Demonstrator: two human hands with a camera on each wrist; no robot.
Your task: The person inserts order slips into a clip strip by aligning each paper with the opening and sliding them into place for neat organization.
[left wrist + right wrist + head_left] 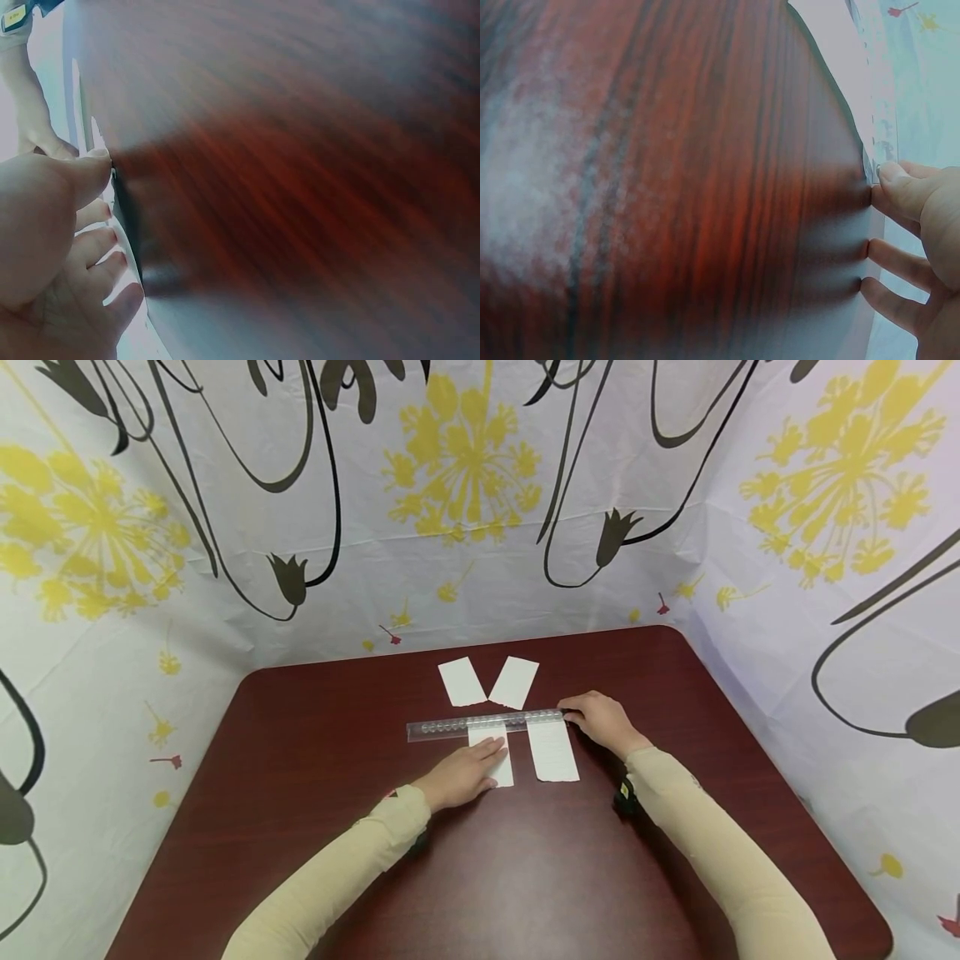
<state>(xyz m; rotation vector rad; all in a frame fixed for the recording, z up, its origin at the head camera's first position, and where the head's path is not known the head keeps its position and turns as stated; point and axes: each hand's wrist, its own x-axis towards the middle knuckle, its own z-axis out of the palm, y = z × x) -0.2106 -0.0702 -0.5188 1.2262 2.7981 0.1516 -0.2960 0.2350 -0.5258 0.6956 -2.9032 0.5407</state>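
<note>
A clear plastic ruler [442, 729] lies crosswise over the top edges of two white paper pieces. My left hand [467, 770] rests with extended fingers on the left paper piece [504, 774], just below the ruler. In the left wrist view the fingers of my left hand [67, 247] press along the paper at table level. My right hand [606, 723] pinches the ruler's right end between thumb and index finger, as the right wrist view shows, its other fingertips [881, 289] down on the table. Beside it lies the right paper piece [553, 756], with a rough lower edge.
Two more white pieces, a left one [462, 682] and a right one [514, 682], lie slanted beyond the ruler with their near corners close together. The dark red wooden table [337, 710] has rounded corners. A patterned white cloth [480, 585] hangs around its far sides.
</note>
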